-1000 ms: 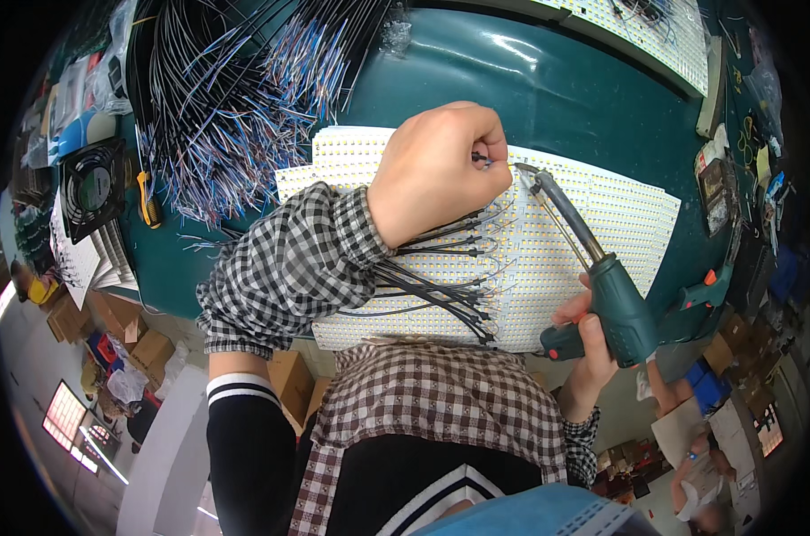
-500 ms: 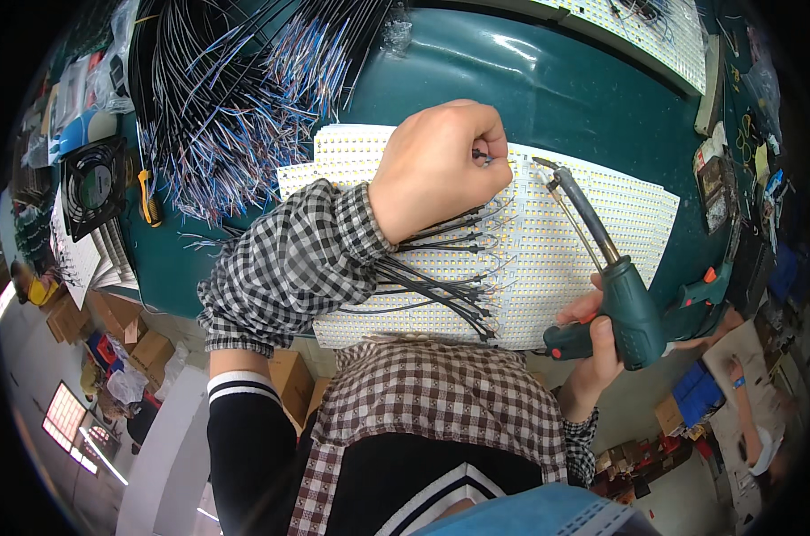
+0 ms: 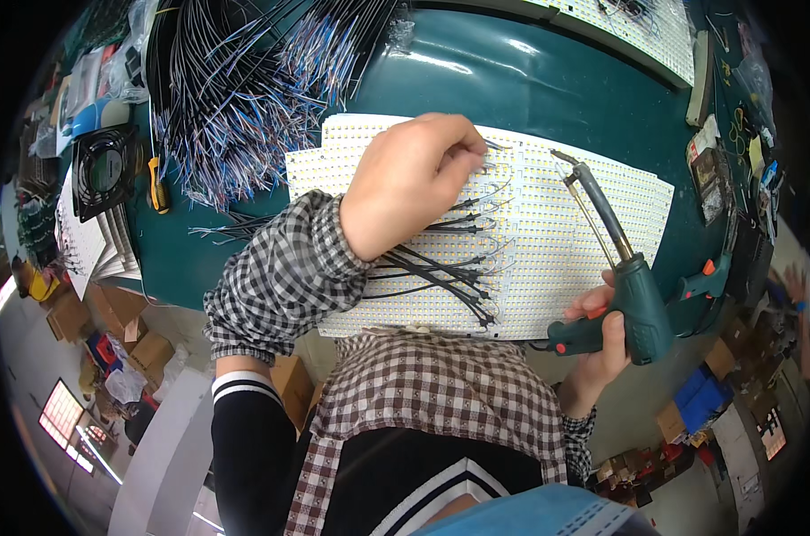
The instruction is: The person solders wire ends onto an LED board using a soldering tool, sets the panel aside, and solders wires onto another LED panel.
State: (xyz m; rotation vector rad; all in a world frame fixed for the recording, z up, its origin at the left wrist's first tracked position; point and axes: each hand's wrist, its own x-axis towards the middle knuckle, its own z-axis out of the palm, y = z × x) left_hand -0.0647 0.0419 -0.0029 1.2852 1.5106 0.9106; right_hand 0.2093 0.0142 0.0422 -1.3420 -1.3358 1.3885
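Note:
My left hand (image 3: 412, 183) is over the white LED boards (image 3: 592, 214), thumb and forefinger pinched together. A black cable seems to be in the pinch, mostly hidden by the hand; thin wire ends show just past the fingertips. My right hand (image 3: 601, 344) grips a green soldering gun (image 3: 644, 308) with red buttons. Its long metal tip (image 3: 592, 192) points away from me, above the boards and right of the left hand. Several black cables (image 3: 440, 277) lie on the boards, their thin wire ends reaching a middle strip.
A big bundle of black cables with stripped coloured ends (image 3: 235, 116) lies at the far left. Beside it are a screwdriver (image 3: 158, 186) and a black fan (image 3: 104, 171). Another LED panel (image 3: 637, 36) stands far right. A second green tool (image 3: 707, 279) lies at the right edge.
My left hand has drawn back a little to the left, and its fingers sit lower on the board. The soldering gun's tip has shifted slightly right, away from the left fingers.

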